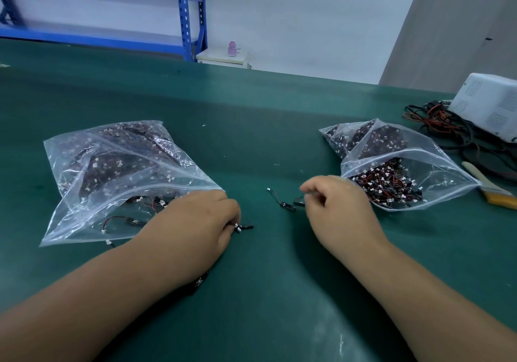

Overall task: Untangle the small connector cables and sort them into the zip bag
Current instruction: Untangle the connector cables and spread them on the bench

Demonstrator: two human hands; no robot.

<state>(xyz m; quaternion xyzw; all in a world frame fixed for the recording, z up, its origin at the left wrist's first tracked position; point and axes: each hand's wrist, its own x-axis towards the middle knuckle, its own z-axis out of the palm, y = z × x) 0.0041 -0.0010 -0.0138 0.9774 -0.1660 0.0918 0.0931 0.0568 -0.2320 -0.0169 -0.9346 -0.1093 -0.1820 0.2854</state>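
Left grip (193, 222) curled, fingertips pinching a cable bunch (241, 227) with white plugs, right at the mouth of the left zip bag (112, 171). A few loose cables lie inside that bag. Right grip (338, 210) curled, pinching one end of a single cable (282, 201); the rest lies on the green worktop (251, 138) between the hands. Right zip bag (436, 166) just beside it, mouth open, packed with tangled cables. Brush (492, 191), dark cords (447, 129) and white box (489, 104) far right.
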